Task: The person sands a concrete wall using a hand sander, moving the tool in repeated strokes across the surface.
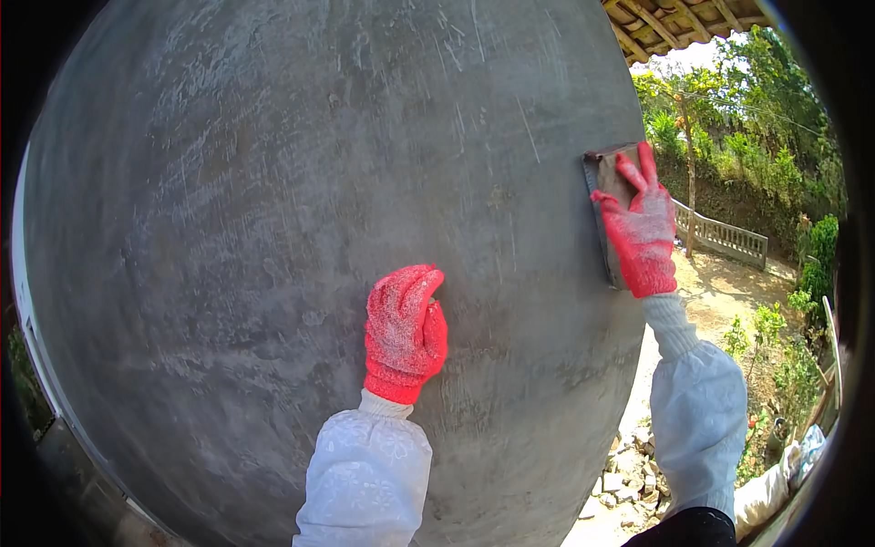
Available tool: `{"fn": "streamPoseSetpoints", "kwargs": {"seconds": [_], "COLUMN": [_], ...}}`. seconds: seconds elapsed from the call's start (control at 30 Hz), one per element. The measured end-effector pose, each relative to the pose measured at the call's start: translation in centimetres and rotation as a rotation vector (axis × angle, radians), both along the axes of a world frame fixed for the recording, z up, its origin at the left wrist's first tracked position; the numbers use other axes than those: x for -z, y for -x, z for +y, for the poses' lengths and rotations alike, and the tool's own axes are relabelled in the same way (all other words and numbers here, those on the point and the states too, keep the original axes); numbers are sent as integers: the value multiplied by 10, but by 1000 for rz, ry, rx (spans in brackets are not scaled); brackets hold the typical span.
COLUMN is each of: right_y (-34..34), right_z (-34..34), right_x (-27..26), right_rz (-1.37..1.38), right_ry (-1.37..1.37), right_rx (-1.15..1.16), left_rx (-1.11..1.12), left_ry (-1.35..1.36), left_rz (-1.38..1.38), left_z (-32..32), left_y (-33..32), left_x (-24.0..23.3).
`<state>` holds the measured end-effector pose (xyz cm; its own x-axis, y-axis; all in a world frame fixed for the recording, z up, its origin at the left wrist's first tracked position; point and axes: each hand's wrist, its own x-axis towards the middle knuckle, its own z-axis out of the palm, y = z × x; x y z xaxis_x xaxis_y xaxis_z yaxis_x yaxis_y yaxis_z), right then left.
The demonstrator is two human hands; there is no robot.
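Observation:
A grey plastered wall [273, 205] with pale scratches and trowel-like marks fills most of the view. My right hand [642, 225], in a dusty red glove, holds a flat block-shaped tool [614, 184] with a brownish face against the wall's right edge; the tool's exact kind cannot be told. My left hand [406, 334], in a red glove too, is in front of the middle of the wall with its fingers curled. A small bit of something pale shows between thumb and fingers, too little to name. White sleeve covers are on both forearms.
Beyond the wall's right edge lie a dirt yard [724, 280], a balustrade [724, 234], trees and a heap of broken rubble [629, 478]. A tiled roof's eave [677, 24] juts out at the top right. A white strip [31, 328] runs along the wall's left edge.

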<state>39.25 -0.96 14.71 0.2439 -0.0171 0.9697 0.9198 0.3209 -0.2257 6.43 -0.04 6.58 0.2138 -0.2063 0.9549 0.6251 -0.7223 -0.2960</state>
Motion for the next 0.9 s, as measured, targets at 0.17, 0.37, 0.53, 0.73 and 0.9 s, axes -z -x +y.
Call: {"fn": "streamPoseSetpoints", "kwargs": {"seconds": [0.17,0.37,0.53,0.73,0.9], "right_y": [-24,127,95,-36,57], "right_z": [0,-32,-40,10,-16], "right_x": [-30,97,57,-42,16], "right_rz": [290,-1076,-1125,137,-361], "right_ry": [-34,527,192,-77,-88], "right_rx": [155,-502,-312,-2,111], "left_rx": [8,-4,33,77,30], "left_ry": [7,36,62,19,20], "left_rz": [3,9,20,3,-3], "left_z": [3,3,4,2,-2], "left_y": [-6,9,11,-4,8], "left_x": [1,5,1,2,2]}}
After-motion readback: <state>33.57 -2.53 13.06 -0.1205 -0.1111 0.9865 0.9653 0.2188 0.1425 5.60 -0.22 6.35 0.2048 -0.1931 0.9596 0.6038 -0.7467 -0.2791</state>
